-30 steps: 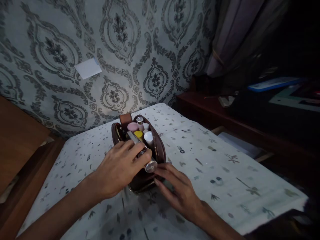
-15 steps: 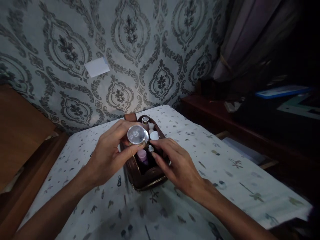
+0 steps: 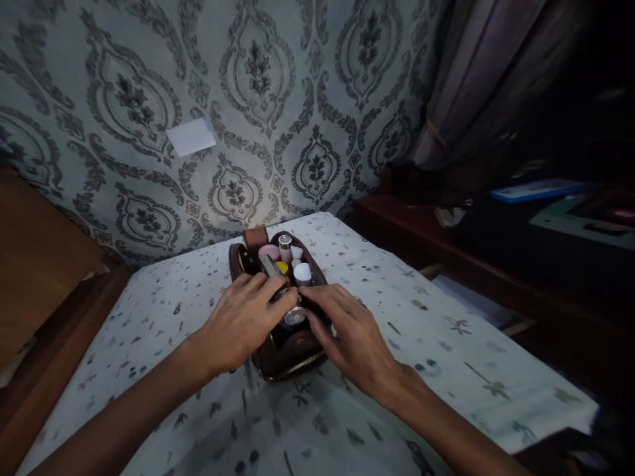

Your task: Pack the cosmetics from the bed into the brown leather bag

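A brown zippered cosmetic bag [image 3: 292, 367] lies unzipped on the bed-like surface, filled with small bottles and tubes. My left hand [image 3: 243, 317] reaches into it, fingers curled over a container with a round silver cap [image 3: 296, 316]; its body is hidden. My right hand [image 3: 347, 324] is at the bag's right side, thumb and forefinger bent close to the silver cap; what lies between them is too small to make out. Beyond the hands stand a white-capped bottle [image 3: 302, 274], a silver-topped bottle [image 3: 285, 246], a yellow cap [image 3: 282, 267], a grey tube [image 3: 269, 264] and a pink round item [image 3: 269, 251].
The bag rests on a white patterned cloth [image 3: 377, 410]. Behind is a patterned wall with a white paper [image 3: 191, 137] on it. Brown wooden furniture [image 3: 44, 251] is at the left. A dark red ledge [image 3: 391, 225] and a pale drawer [image 3: 471, 303] are at the right.
My left hand has lowered the silver-capped container into the near part of the bag, uncovering the yellow cap, grey tube and pink item. My right hand has stayed close by.
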Motion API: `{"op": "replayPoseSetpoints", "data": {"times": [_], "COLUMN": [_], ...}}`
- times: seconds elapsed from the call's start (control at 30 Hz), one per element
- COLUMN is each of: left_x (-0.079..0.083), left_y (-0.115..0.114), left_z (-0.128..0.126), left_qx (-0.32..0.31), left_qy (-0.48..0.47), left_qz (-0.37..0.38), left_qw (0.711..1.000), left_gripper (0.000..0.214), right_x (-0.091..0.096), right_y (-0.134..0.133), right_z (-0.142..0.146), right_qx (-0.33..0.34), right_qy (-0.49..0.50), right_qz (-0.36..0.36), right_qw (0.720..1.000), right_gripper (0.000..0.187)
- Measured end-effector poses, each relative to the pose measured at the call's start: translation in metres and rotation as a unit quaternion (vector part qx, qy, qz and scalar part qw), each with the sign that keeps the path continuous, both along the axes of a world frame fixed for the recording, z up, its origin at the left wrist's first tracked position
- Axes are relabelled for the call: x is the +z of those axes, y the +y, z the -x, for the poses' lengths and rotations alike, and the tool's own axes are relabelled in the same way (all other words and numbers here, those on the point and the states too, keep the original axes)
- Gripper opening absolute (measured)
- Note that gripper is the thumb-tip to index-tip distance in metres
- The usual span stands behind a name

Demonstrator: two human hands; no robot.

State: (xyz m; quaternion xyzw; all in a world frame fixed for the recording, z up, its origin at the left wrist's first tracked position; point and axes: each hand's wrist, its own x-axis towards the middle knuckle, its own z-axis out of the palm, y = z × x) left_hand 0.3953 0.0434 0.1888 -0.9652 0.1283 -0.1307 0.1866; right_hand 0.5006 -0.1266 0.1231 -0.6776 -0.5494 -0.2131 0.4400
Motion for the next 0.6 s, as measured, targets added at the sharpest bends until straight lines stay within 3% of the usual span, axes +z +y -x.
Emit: {"op": "replayPoseSetpoints", "data": {"times": [0.17,0.37,0.6], "left_x": [0.002,-0.005,-0.022], "left_y": [-0.004,-0.011,-0.020], "left_z": [0.004,0.003,0.003], "left_qx": [0.044,0.176,0.177], "left_qy": [0.009,0.020,-0.044], "left_qz": [0.110,0.204,0.247], "left_qw": [0.993,0.963,0.952], "left_gripper": [0.039,0.029,0.033], "right_x": [-0.001,-0.001,-0.001], "right_y": [-0.006,-0.003,0.004], "right_z": [0.004,0.010,0.012], "right_qx": [0.012,-0.011,-0.042], "right_qy": [-0.003,-0.022,-0.036], "right_qz": [0.006,0.027,0.034], "right_qw": [1.000,0.999,0.998], "right_gripper": [0.031,0.031,0.027]}}
